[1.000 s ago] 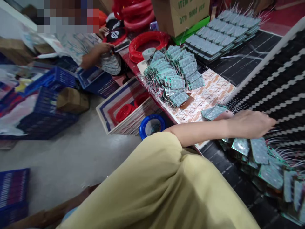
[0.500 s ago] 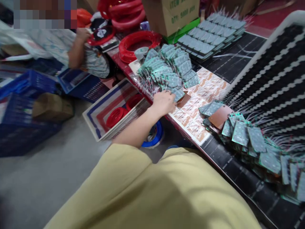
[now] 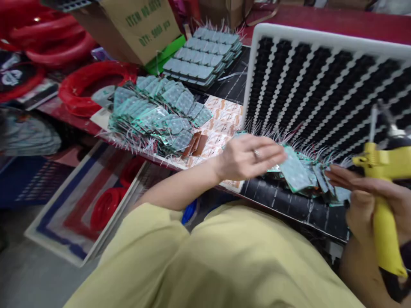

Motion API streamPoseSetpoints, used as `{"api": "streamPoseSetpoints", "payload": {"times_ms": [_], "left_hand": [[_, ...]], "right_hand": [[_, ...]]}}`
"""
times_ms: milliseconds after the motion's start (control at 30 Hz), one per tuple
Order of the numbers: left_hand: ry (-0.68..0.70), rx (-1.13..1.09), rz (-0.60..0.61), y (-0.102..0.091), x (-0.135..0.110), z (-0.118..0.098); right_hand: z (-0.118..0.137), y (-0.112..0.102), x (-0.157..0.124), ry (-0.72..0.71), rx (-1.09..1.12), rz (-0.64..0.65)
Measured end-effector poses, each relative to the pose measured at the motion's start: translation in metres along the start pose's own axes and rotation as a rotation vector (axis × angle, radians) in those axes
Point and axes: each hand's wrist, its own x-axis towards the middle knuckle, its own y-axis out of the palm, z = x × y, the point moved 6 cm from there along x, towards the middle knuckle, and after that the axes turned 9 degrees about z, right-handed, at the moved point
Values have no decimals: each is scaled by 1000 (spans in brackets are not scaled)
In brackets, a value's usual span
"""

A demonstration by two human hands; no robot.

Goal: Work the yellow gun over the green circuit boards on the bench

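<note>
My left hand point(image 3: 252, 157), with a ring on one finger, reaches over the near edge of the table. Its fingers are stretched out together against the left end of a row of wired circuit boards point(image 3: 297, 171). At the right, my right hand point(image 3: 362, 201) has a yellow soldering gun point(image 3: 385, 218) in its grip, the metal tip pointing up and away. Some fingers of that hand stretch toward the row's right end; whether they touch it I cannot tell. A second heap of circuit boards point(image 3: 154, 115) lies left of my left hand, beside brown bare boards point(image 3: 195, 143).
Behind the row leans a white-framed black ribbed panel point(image 3: 305, 81). Stacked board panels point(image 3: 201, 55), a cardboard box point(image 3: 138, 30) and red rings point(image 3: 73, 96) stand farther back. Below the table's left edge is a white crate point(image 3: 48, 244) with red rings inside.
The view has swung right. My left hand has left the left heap and moved to the row of boards, its fingers now straight. My right hand with the soldering gun has come into view.
</note>
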Motion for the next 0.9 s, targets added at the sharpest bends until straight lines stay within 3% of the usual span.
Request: {"api": "streamPoseSetpoints", "payload": {"times_ms": [100,200,267,400,500,733,900], "left_hand": [[190,-40,-146,18,28,-25],[168,-160,-156,28,41,-32],[6,-326,-143,33,44,-24],[-502,-767,-36,54,49,0],[-688,-997,76,75,59,-3],[-638,-909,-114,83,69,-16],[-529,-761,-109,80,70,-19]], "right_hand": [[5,6,6,-18,12,94],[9,-5,5,31,-130,-61],[9,-13,3,39,-192,-144],[4,-16,4,-10,-273,-107],[3,-16,5,-47,-324,-87],[2,-12,5,-41,-322,-62],[3,-11,7,-49,-344,-56]]}}
